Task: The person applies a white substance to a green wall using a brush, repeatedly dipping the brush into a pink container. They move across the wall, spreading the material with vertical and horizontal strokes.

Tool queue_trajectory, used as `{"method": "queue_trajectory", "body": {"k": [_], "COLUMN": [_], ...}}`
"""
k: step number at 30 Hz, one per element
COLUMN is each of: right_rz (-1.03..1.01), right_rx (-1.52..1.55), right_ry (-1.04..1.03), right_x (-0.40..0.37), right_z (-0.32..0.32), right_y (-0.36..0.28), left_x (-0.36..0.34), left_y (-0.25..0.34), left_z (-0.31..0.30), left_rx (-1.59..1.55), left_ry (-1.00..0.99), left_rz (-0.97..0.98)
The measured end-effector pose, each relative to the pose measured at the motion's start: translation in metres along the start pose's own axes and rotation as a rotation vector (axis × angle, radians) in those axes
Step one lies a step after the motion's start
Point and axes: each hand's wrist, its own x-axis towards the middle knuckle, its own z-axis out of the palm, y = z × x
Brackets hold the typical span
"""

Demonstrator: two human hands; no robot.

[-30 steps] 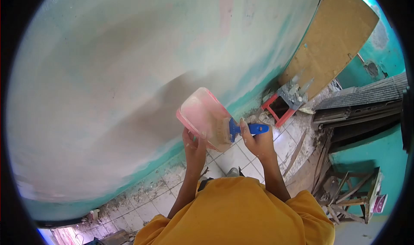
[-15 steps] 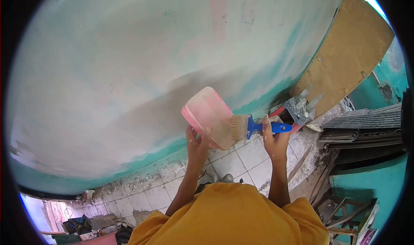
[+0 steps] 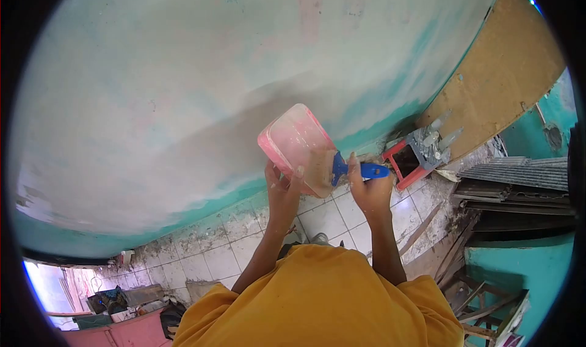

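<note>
My left hand (image 3: 284, 185) grips a pink plastic tub (image 3: 293, 136) by its near side, thumb on the rim and fingers beneath. The tub is tilted, its inside coated with whitish paint. In my right hand (image 3: 371, 188) is a wide paintbrush (image 3: 339, 168) with a blue handle, the fingers wrapped round it. Its pale bristles reach over the tub's right-hand end. Behind them stands a wall (image 3: 201, 84) with whitish, uneven paint over turquoise.
A red and grey stool (image 3: 410, 164) with paint-smeared tools on top stands right of my hands. A brown board (image 3: 494, 72) leans beyond it. Corrugated sheets (image 3: 519, 179) are stacked at the right. White tiles (image 3: 323, 222) lie underfoot, and a pink cabinet (image 3: 131, 330) is at lower left.
My right hand has moved left with the paintbrush, bringing its bristles from the tub's edge further over the tub. The tub has shifted slightly up in view.
</note>
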Motion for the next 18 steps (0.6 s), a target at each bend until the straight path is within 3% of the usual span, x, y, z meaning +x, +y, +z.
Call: {"method": "queue_trajectory", "body": {"k": [3, 5, 11, 14, 18], "right_rz": [-0.050, -0.026, 0.039, -0.007, 0.085], "right_rx": [-0.123, 0.141, 0.099, 0.085, 0.247], "right_ry": [-0.072, 0.128, 0.083, 0.136, 0.269], "right_x": [0.001, 0.001, 0.009, 0.012, 0.019], "right_z": [0.005, 0.012, 0.004, 0.010, 0.022], "right_y": [0.000, 0.002, -0.006, -0.006, -0.006], "left_x": [0.000, -0.002, -0.001, 0.000, 0.000], "left_y": [0.000, 0.000, -0.003, -0.003, -0.001], "left_z": [0.002, -0.002, -0.017, -0.027, -0.044], "left_rx": [-0.022, -0.033, -0.060, -0.051, -0.096], "left_ry": [0.013, 0.028, 0.072, 0.083, 0.040], "left_rz": [-0.003, 0.011, -0.019, -0.062, -0.084]}}
